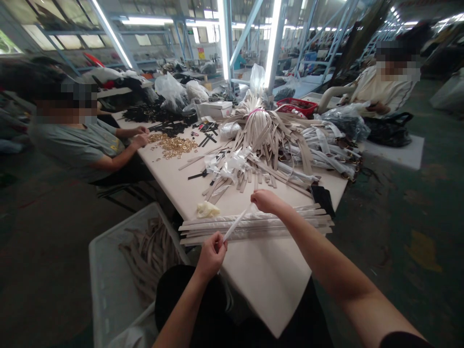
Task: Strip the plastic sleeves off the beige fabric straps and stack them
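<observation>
My left hand (212, 253) is closed in a pinch on the near end of a thin white strip (237, 222). My right hand (266, 200) pinches the far end of the same strip, so it stretches between both hands above the table's near corner. Right under the hands lies a flat row of beige straps (297, 223) in clear wrapping, laid across the white table (268, 275). A small crumpled cream piece (208, 209) lies just left of the row.
A big heap of beige straps (268, 133) and wrapped ones (326, 145) fills the table's middle. A white crate (105, 270) with beige straps stands at my left knee. One person at the left handles gold metal parts (174, 145); another sits at the far right.
</observation>
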